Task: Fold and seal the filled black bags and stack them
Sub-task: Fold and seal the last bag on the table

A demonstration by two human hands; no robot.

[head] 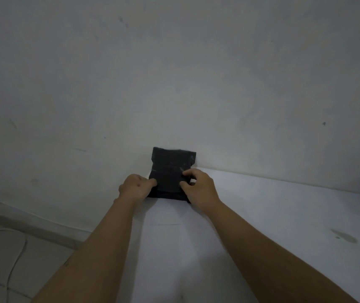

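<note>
A filled black bag (170, 165) stands at the far left corner of the white table (262, 226), leaning against the wall. Its lower part seems to rest on another dark bag (166, 196) lying flat beneath it. My left hand (134, 186) grips the bag's left edge, thumb on its front. My right hand (198, 186) pinches the bag's right side with curled fingers and thumb. Both arms reach forward from the bottom of the view.
A pale grey wall (174, 73) fills the upper view right behind the bags. The table's left edge drops to a tiled floor (11, 259) with a thin white cable (15, 261). Dark smudges (345, 236) mark the table at the right.
</note>
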